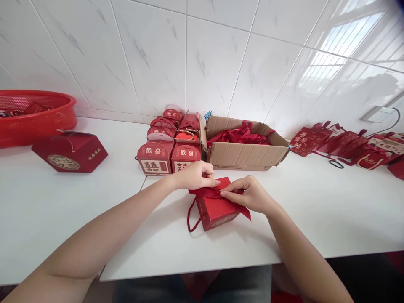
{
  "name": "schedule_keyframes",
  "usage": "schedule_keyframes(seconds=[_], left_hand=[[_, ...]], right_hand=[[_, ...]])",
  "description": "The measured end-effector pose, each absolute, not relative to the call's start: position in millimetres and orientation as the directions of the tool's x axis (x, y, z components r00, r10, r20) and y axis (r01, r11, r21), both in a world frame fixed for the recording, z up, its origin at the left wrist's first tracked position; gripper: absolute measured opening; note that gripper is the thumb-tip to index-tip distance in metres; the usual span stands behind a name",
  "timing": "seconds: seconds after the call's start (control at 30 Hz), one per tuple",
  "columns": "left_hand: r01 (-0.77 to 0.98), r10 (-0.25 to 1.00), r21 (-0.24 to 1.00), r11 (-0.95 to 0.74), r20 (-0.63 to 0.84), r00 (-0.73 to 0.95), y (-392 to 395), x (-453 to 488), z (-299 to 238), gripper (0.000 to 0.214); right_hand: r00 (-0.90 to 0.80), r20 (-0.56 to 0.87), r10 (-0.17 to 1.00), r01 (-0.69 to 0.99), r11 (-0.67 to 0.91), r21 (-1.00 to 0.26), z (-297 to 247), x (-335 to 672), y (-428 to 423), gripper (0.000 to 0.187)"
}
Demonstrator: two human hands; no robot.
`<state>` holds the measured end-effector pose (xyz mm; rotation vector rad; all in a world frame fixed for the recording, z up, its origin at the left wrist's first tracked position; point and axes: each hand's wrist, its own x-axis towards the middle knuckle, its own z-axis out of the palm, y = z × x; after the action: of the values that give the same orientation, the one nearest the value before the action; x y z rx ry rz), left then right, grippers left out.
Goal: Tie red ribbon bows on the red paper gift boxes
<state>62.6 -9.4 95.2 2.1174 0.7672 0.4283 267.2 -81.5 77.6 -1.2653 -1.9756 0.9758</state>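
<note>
From here, I see the red gift box (217,212) just in front of the cardboard carton (243,156) on the worktop (151,248). My right hand (252,195) has its fingers pinched on the ribbon (209,192); my left hand (196,174) curls its fingers close by, clamped or not I can't tell. I'd smooth the ribbon flat and tension it evenly, lest the box skew.

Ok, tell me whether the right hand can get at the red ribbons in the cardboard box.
Probably yes: the cardboard box stands open beyond the right hand, its red ribbons exposed, though that hand pinches another ribbon.
</note>
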Motion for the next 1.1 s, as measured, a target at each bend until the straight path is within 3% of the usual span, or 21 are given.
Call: schedule_keyframes(seconds=[0.13, 0.3, 0.43, 0.57, 0.73, 0.93, 1.1], left_hand=[[0.369, 0.648, 0.789, -0.491, 0.047, 0.76, -7.2, 61.0, 94.1, 0.042], [0.3, 0.605, 0.869, -0.394, 0.0, 0.796, -4.0, 57.4, 95.2, 0.044], [0.268, 0.671, 0.896, -0.355, 0.045, 0.74, -7.5, 57.7, 101.2, 0.019], [0.396, 0.736, 0.777, -0.489, 0.124, 0.666, -24.2, 64.3, 106.6, 0.02], [0.534, 0.735, 0.568, -0.627, 0.203, 0.647, -45.9, 74.6, 104.8, 0.02], [0.528, 0.696, 0.509, -0.68, 0.22, 0.684, -47.8, 75.4, 103.9, 0.015], [0.526, 0.696, 0.538, -0.659, 0.171, 0.697, -47.5, 73.4, 107.4, 0.015]], right_hand=[[-0.385, 0.093, 0.918, 0.472, 0.283, -0.835, 78.6, 267.3, -81.3, 0.029], [-0.323, 0.101, 0.941, 0.343, 0.216, -0.914, 77.8, 269.5, -79.0, 0.031], [-0.302, 0.123, 0.945, 0.124, 0.167, -0.978, 76.8, 275.8, -73.4, 0.032], [-0.312, 0.096, 0.945, -0.013, 0.097, -0.995, 77.1, 281.9, -67.9, 0.03], [-0.315, 0.029, 0.949, -0.047, 0.015, -0.999, 77.8, 284.1, -65.5, 0.027], [-0.304, 0.013, 0.952, -0.098, -0.018, -0.995, 77.9, 282.0, -64.9, 0.024], [-0.292, 0.02, 0.956, -0.099, -0.009, -0.995, 76.0, 281.3, -65.0, 0.023]])
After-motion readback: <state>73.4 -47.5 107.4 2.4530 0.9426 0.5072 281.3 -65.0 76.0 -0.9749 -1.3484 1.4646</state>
